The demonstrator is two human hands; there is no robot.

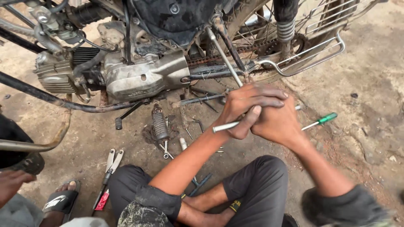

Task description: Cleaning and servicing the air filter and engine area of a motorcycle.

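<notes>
My left hand (246,110) and my right hand (277,122) are clasped together around a thin silver metal rod (223,126), whose end sticks out to the left below my left hand. Both hands are dark with grease. They hover just in front of a motorcycle's engine (139,77) and its chain area (219,69). A long kick lever (224,56) slants down towards my hands. I sit cross-legged on the dirt ground in dark trousers.
A green-handled screwdriver (322,120) lies right of my hands. A footpeg (160,124), a small spanner (165,149) and pliers (110,166) lie on the ground. Another person's sandalled foot (61,201) and hand (11,183) are at lower left.
</notes>
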